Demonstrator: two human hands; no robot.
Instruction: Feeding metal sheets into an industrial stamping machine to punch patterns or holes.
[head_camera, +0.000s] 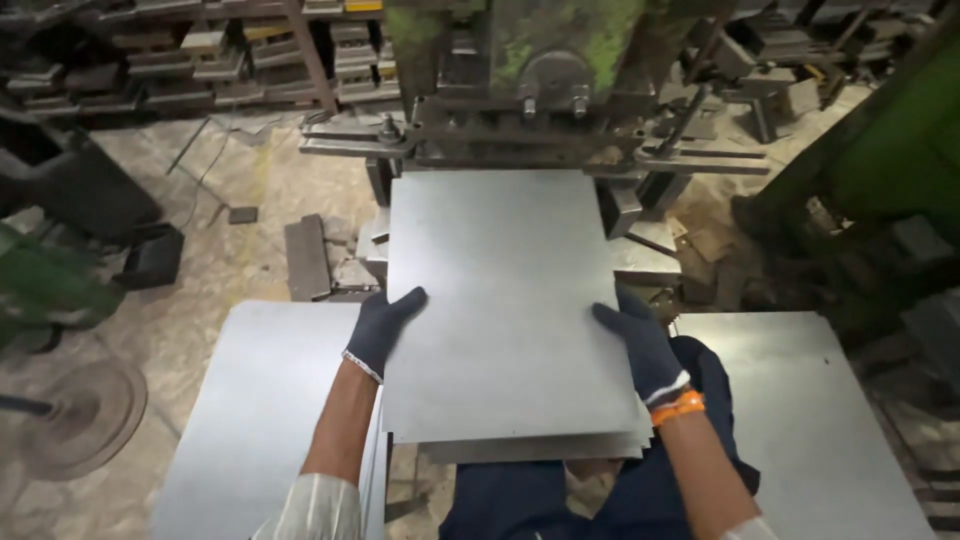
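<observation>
A seated worker in dark blue trousers (560, 500) steadies a small stack of grey metal sheets (505, 300) that rests over the lap and runs forward to the bed of a green press (520, 60). The left hand (383, 325), in a dark knit glove, lies flat on the top sheet at its left edge, fingers spread and pointing forward, the thumb seemingly hooked at the rim; it presses rather than grips. The right hand (640, 345), gloved the same with an orange band at the cuff, rests open on the right edge, fingers extended along the metal; whether any finger curls beneath cannot be told. The sheets look thin, stiff and smooth, likely slick under cloth and sharp along the cut edges, and a broad panel of this kind would probably flex if lifted by one corner, so the two long sides, where the hands now sit, look the soundest places to hold. The lower sheets in the stack peep out unevenly at the near edge. More sheets lie to either side: a left pile (260, 410) and a right pile (800, 420), both just beside the worker. Beyond, the press's steel guide bars (520, 150) cross the stack's far end, with shelves of dies (200, 60) behind over a dusty floor (230, 200).
</observation>
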